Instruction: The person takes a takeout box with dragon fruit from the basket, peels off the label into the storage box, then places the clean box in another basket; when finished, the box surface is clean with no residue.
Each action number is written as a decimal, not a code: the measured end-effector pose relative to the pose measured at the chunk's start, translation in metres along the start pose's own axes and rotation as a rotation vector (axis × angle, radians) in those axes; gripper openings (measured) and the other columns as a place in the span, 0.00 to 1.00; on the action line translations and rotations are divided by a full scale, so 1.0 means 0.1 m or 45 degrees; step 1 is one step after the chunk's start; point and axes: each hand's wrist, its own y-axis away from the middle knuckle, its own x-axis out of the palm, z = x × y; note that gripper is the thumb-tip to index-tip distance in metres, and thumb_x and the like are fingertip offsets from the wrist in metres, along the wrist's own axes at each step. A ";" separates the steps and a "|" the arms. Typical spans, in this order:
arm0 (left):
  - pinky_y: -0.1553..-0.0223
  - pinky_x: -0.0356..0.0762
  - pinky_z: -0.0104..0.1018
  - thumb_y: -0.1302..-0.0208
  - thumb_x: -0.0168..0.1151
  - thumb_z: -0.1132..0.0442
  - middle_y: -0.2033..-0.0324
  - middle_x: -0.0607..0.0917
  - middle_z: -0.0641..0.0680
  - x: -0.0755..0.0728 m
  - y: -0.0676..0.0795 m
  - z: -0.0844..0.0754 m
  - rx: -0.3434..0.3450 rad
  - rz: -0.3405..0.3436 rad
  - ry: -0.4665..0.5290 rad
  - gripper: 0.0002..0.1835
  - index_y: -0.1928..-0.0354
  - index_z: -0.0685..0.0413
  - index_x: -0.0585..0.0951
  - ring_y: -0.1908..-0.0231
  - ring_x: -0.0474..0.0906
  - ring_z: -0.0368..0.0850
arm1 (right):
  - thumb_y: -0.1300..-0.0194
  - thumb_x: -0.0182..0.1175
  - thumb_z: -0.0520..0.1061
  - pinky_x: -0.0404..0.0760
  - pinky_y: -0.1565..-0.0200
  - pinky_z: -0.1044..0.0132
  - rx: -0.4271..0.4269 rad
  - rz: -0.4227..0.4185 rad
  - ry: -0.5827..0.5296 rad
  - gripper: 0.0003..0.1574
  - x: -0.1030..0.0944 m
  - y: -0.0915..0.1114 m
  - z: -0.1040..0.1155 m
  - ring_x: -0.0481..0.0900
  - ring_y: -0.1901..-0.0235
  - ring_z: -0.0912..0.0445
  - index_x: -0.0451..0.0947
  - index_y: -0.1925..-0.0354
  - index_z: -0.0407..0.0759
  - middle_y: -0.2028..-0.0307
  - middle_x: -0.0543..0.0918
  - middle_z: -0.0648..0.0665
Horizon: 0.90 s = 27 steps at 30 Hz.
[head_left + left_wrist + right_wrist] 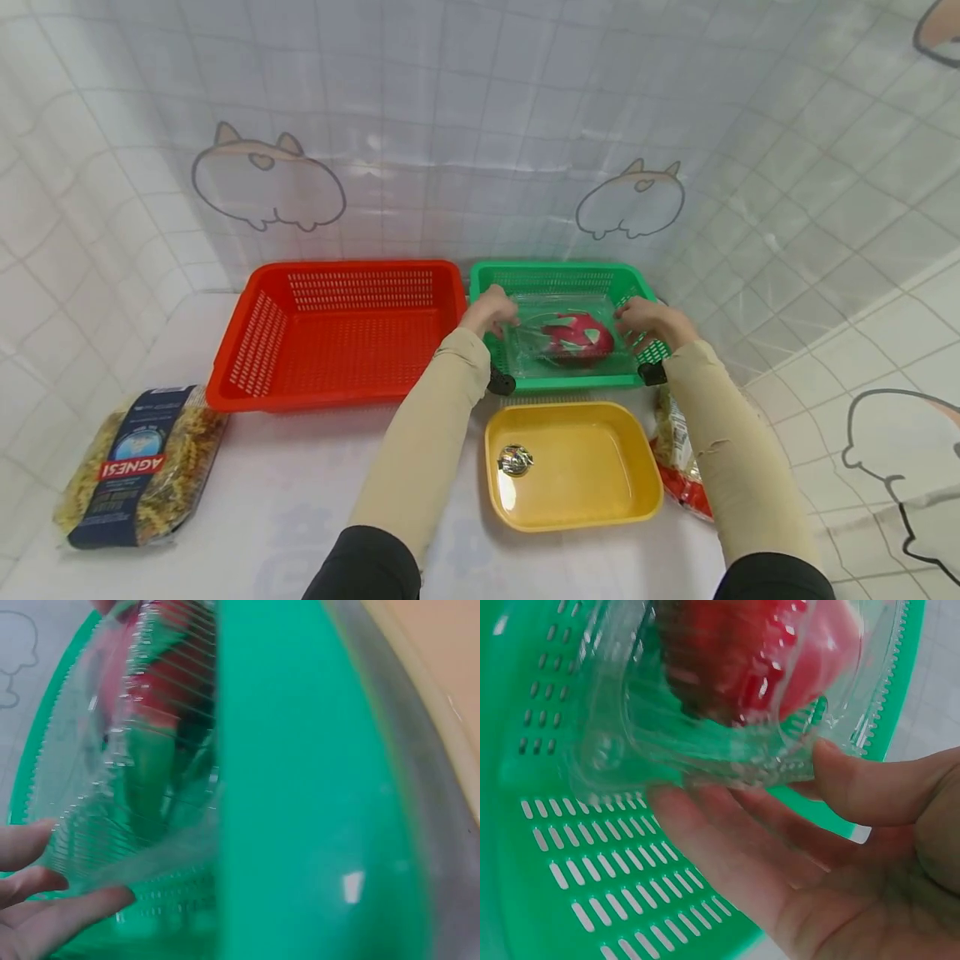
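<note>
A clear plastic clamshell box (531, 343) with a pink dragon fruit (579, 337) inside sits within the green basket (558, 384). My left hand (491, 310) grips the box at its left end; in the left wrist view, fingers (79, 919) lie at the ridged edge. At the opposite end my right hand (651, 322) pinches the rim. The right wrist view shows the thumb (870, 784) over that edge and the other fingers beneath it. Through the plastic, green scales show on the dragon fruit's red skin.
A red basket (345, 358) stands left of the green one. In front is a yellow tray (577, 475) with a small shiny round object (515, 460). A pasta bag (138, 467) lies far left; another bag (678, 450) is partly hidden by my right forearm. Patterned sheeting (450, 167) rises behind.
</note>
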 end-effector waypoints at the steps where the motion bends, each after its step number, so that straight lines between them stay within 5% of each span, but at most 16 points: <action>1: 0.45 0.79 0.49 0.26 0.54 0.68 0.26 0.56 0.63 0.01 -0.01 0.00 -0.004 -0.003 0.012 0.36 0.24 0.63 0.48 0.54 0.82 0.63 | 0.21 0.39 0.38 0.82 0.47 0.47 0.001 -0.002 -0.001 0.35 0.00 -0.01 0.00 0.71 0.38 0.32 0.43 0.24 0.26 0.25 0.47 0.24; 9: 0.44 0.76 0.48 0.27 0.56 0.66 0.25 0.54 0.63 0.04 -0.08 0.01 -0.018 -0.047 -0.017 0.41 0.22 0.59 0.44 0.59 0.81 0.60 | 0.22 0.37 0.38 0.83 0.50 0.48 0.012 -0.027 -0.013 0.35 -0.03 -0.09 -0.03 0.70 0.38 0.32 0.42 0.24 0.26 0.25 0.47 0.24; 16: 0.44 0.75 0.50 0.26 0.54 0.66 0.25 0.53 0.63 0.03 -0.11 0.03 -0.002 -0.027 0.001 0.41 0.21 0.58 0.42 0.71 0.67 0.53 | 0.21 0.37 0.38 0.82 0.48 0.47 0.018 -0.029 -0.056 0.35 -0.03 -0.12 -0.04 0.68 0.36 0.32 0.40 0.24 0.26 0.24 0.45 0.25; 20: 0.44 0.74 0.51 0.26 0.55 0.65 0.26 0.57 0.63 0.00 -0.10 0.03 -0.005 -0.026 -0.014 0.41 0.22 0.58 0.42 0.66 0.74 0.57 | 0.21 0.37 0.39 0.82 0.47 0.48 0.016 -0.037 -0.052 0.35 -0.02 -0.13 -0.04 0.67 0.35 0.32 0.41 0.24 0.27 0.25 0.49 0.24; 27: 0.45 0.76 0.48 0.26 0.56 0.64 0.28 0.60 0.63 0.01 -0.10 0.03 -0.010 -0.007 -0.062 0.41 0.22 0.59 0.44 0.51 0.81 0.59 | 0.21 0.35 0.38 0.81 0.46 0.47 0.033 -0.014 -0.027 0.35 -0.02 -0.13 -0.01 0.67 0.34 0.33 0.38 0.24 0.27 0.23 0.42 0.27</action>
